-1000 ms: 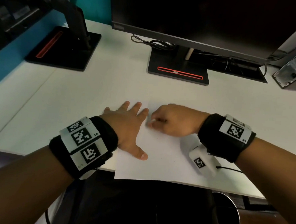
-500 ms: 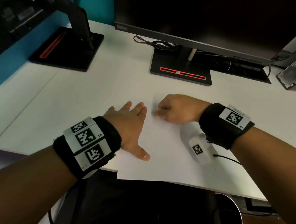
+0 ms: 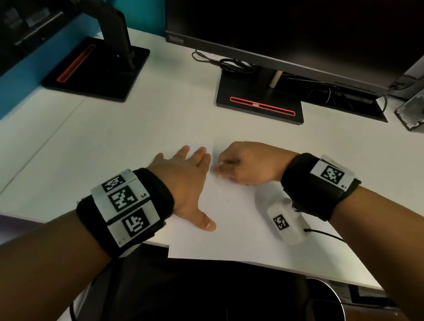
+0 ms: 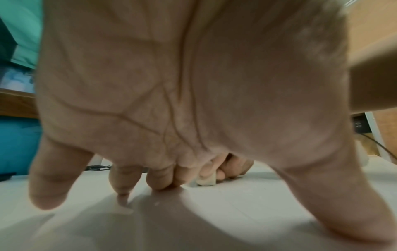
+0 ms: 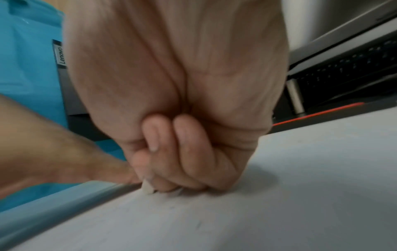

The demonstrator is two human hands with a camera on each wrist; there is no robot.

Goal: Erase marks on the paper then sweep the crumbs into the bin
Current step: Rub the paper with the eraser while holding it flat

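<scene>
A white sheet of paper (image 3: 236, 236) lies at the desk's front edge, its near edge overhanging. My left hand (image 3: 182, 181) lies flat on the sheet's left part with fingers straight and spread, thumb (image 3: 206, 223) out toward me. My right hand (image 3: 245, 163) is curled into a fist just right of the left fingertips and pinches a small white eraser (image 4: 206, 180), whose tip (image 5: 148, 188) touches the paper. A few tiny dark specks (image 3: 229, 200) lie on the sheet near its middle.
A monitor stand (image 3: 259, 98) with a red strip and cables stands behind the paper. A second black stand (image 3: 94, 71) sits at the back left. A round metal bin (image 3: 330, 314) is under the desk edge at lower right. A computer case (image 3: 423, 103) stands at the far right.
My right hand with the eraser slid away from me, then came back a little toward me, rubbing on the paper. The left hand stays flat on the sheet.
</scene>
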